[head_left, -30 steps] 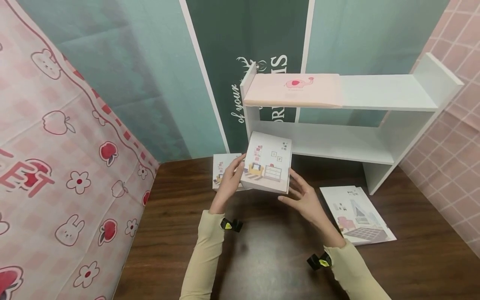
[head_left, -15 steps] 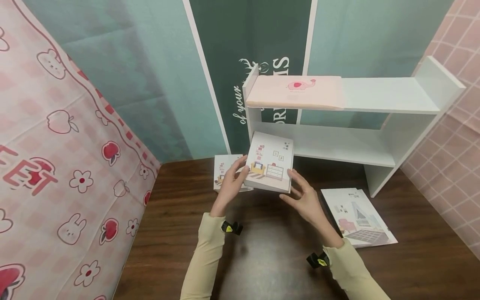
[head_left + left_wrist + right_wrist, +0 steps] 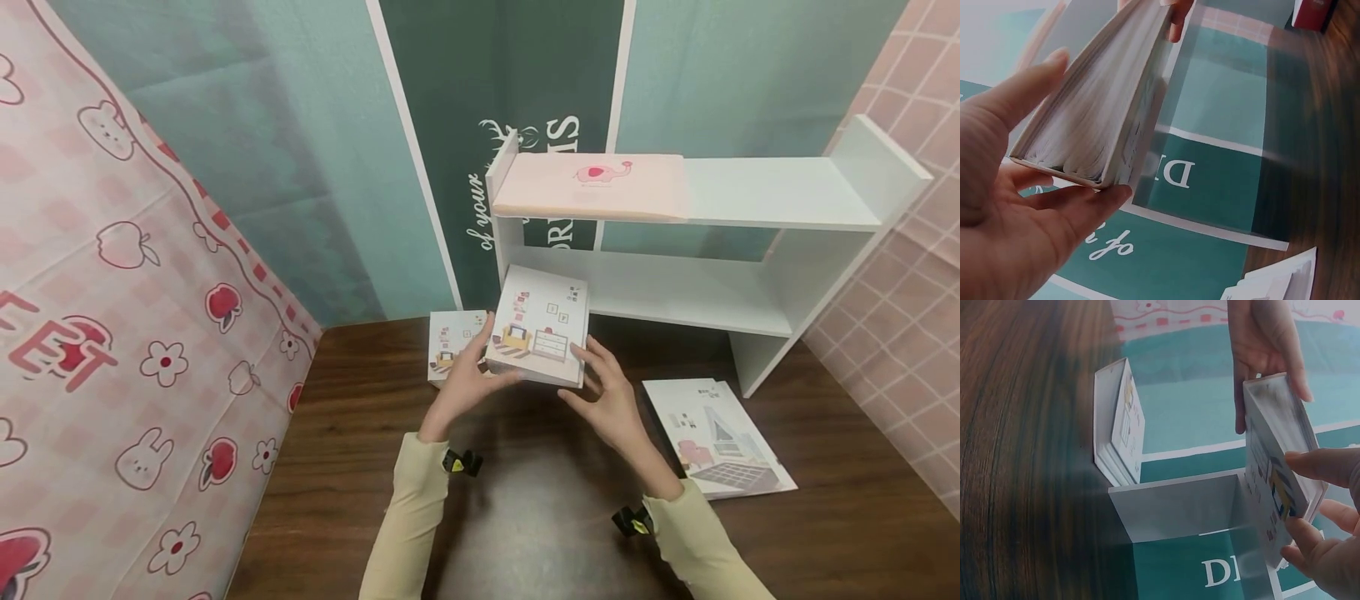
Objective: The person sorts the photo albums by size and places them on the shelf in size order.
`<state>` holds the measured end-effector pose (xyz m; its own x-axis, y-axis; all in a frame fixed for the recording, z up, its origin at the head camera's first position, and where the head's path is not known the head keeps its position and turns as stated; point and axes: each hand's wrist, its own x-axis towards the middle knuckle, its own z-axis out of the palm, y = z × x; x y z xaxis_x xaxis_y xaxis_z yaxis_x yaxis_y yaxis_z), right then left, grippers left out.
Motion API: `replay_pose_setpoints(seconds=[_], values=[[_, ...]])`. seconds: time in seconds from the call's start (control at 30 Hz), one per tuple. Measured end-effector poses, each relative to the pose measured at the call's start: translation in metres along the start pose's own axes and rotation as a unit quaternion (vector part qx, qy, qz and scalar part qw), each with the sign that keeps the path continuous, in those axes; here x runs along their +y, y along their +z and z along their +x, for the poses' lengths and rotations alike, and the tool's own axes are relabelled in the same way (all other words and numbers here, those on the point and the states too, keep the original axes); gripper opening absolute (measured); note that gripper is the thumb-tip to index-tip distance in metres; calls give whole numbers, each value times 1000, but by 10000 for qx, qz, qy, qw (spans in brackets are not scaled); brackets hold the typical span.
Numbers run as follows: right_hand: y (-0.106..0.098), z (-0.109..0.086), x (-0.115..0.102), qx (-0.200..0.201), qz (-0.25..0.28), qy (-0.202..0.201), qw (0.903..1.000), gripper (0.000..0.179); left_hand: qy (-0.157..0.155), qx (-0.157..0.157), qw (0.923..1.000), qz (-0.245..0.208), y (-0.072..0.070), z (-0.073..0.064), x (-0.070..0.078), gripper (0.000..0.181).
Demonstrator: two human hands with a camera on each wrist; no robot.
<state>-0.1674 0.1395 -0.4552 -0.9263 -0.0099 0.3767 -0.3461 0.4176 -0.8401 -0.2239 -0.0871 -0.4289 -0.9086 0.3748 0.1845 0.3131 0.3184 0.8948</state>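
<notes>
Both hands hold a thick white photo album point(image 3: 536, 321), its cover printed with a yellow armchair and a drawer chest. It is tilted in front of the lower shelf's left end. My left hand point(image 3: 461, 387) grips its left side; in the left wrist view the thumb lies by the page edges and the fingers point(image 3: 1113, 197) support the cover from beneath. At the lower right corner, my right hand point(image 3: 611, 408) pinches the album, fingers on the cover and thumb by the bottom edge. The fanned, sleeve-like pages show in the left wrist view.
A white two-tier shelf point(image 3: 697, 283) stands at the back right, with a pink elephant-printed item point(image 3: 630, 187) lying on top. A similar album point(image 3: 450, 342) lies behind my left hand. More white albums point(image 3: 720, 442) lie at right on the dark wooden table point(image 3: 360, 417).
My left thumb has slid from the album's left side to its lower edge. My right fingers have shifted slightly onto the cover. The album has stayed nearly in place.
</notes>
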Motion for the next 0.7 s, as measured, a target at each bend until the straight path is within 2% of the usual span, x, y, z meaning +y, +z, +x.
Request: replay_pose_setpoints(seconds=[0.1,0.3,0.53,0.57,0.7], values=[[0,0,0,20,-120,-163,9998,68,129,-61,9998,120,1,-1,0,103],[0,1,1,22,-432,-312,9986,69,310,-44,9995,47,3,1,-2,104],[0,3,3,94,-741,-512,9959,69,439,101,9984,337,7,2,-5,103],[0,4,3,108,-761,-554,9955,69,449,81,9982,377,6,1,0,103],[-2,6,6,167,-837,-736,9936,69,575,8,9973,452,7,1,0,102]])
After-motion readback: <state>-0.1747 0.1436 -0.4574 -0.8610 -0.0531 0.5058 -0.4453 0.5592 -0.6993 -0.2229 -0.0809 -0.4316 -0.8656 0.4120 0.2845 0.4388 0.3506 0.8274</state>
